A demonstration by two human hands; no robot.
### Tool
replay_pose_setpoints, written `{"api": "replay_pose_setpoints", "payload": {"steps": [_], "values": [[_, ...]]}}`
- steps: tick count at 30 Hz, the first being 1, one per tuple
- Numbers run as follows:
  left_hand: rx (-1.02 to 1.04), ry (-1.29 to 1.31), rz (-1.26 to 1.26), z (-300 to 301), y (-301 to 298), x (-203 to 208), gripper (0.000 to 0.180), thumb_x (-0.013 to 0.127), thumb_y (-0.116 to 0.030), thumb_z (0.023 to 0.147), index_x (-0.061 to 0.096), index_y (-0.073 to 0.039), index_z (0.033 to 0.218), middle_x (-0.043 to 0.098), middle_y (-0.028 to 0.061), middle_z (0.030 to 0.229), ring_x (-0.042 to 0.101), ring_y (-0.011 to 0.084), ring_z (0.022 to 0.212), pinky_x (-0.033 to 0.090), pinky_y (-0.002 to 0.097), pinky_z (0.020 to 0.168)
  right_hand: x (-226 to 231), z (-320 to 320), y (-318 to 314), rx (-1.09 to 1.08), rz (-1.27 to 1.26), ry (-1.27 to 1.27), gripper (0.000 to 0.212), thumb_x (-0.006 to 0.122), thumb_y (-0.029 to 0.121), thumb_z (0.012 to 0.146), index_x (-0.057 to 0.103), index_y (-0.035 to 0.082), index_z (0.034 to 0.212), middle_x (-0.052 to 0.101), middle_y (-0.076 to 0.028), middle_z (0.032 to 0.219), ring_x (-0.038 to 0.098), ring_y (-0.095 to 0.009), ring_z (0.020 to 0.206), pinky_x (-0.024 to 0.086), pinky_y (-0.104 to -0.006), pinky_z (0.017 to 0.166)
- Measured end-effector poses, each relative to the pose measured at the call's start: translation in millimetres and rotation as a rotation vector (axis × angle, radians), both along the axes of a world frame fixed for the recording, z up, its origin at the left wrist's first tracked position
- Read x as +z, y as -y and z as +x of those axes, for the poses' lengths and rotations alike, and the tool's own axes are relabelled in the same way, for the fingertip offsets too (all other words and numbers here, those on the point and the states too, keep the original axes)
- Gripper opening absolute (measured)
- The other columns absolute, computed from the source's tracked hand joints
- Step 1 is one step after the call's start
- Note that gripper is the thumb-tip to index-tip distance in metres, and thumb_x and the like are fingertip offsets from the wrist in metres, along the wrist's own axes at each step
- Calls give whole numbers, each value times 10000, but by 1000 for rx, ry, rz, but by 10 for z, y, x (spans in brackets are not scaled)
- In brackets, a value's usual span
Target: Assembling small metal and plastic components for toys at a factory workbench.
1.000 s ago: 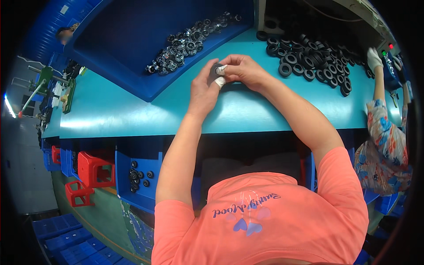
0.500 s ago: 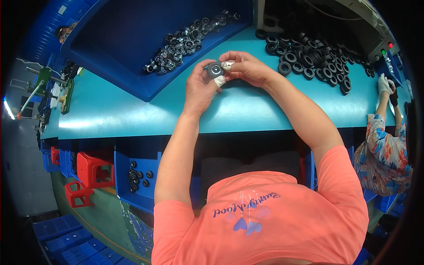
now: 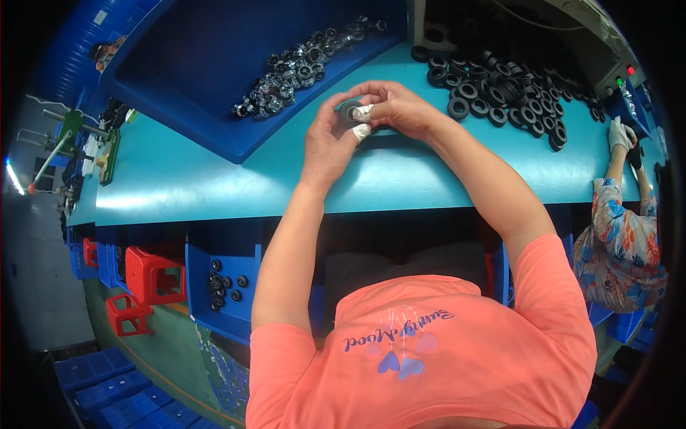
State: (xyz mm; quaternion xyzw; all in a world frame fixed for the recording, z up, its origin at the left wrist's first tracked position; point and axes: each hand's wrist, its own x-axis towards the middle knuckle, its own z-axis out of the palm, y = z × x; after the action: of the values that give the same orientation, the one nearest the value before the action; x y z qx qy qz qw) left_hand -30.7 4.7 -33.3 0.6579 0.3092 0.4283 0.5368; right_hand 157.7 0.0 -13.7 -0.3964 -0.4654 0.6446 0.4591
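Between my two hands, above the table's far middle, is a small wheel (image 3: 348, 113) with a dark tyre and a lighter centre. My left hand (image 3: 329, 143) curls round its left and near side. From the right, my right hand (image 3: 401, 112) grips it, the thumb pressing across its face. White wrapping covers both thumb tips, and fingers hide part of the wheel. Close behind my hands, a blue bin (image 3: 179, 93) holds a heap of shiny clear wheel hubs (image 3: 286, 75). A pile of black rubber tyres (image 3: 507, 96) lies to the right of my right hand.
The turquoise tabletop (image 3: 214, 186) runs across in front of me. Below it, a blue compartment (image 3: 243, 307) holds several black wheels (image 3: 216, 284). Red stools (image 3: 153, 275) stand at the left. A green metal fixture (image 3: 68, 139) is at the far left; a gloved co-worker (image 3: 618, 243) sits at right.
My right thumb has moved over the wheel's face, covering more of it. Both hands have shifted slightly, still round the wheel.
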Motion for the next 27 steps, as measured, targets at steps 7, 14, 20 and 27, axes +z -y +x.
{"api": "replay_pose_setpoints", "payload": {"steps": [7, 14, 20, 27], "values": [[-32, 19, -94, 10, 60, 102, 450, 699, -28, 889, 575, -65, 1319, 661, 36, 1147, 617, 133, 1069, 529, 287, 906, -55, 42, -14, 55, -67, -164, 546, 732, 101, 834, 501, -53, 1304, 610, -109, 1083, 636, -194, 994, 544, -316, 888], [-38, 111, -144, -34, -6, 67, 481, 716, -93, 894, 545, -76, 1343, 656, 25, 1117, 620, 115, 971, 530, 257, 774, 24, 1, 62, 2, -24, -190, 517, 709, 132, 876, 528, -40, 1329, 643, -157, 1143, 654, -199, 990, 559, -318, 883], [229, 111, 190, -462, 420, 126, 385, 744, -77, 838, 536, -10, 1154, 586, 43, 975, 572, 104, 812, 494, 252, 686, -230, -46, -70, -19, 30, 48, 458, 711, 169, 908, 568, 22, 1317, 654, -115, 1044, 651, -150, 869, 577, -266, 792], [773, -140, 11, -2326, 1368, -754, 274, 641, -127, 944, 576, 4, 1175, 607, 41, 776, 579, 94, 657, 488, 239, 566, -631, -265, 571, -96, -66, 89, 379, 707, 181, 895, 596, -15, 1200, 601, -95, 949, 604, -162, 786, 538, -281, 713]]}}
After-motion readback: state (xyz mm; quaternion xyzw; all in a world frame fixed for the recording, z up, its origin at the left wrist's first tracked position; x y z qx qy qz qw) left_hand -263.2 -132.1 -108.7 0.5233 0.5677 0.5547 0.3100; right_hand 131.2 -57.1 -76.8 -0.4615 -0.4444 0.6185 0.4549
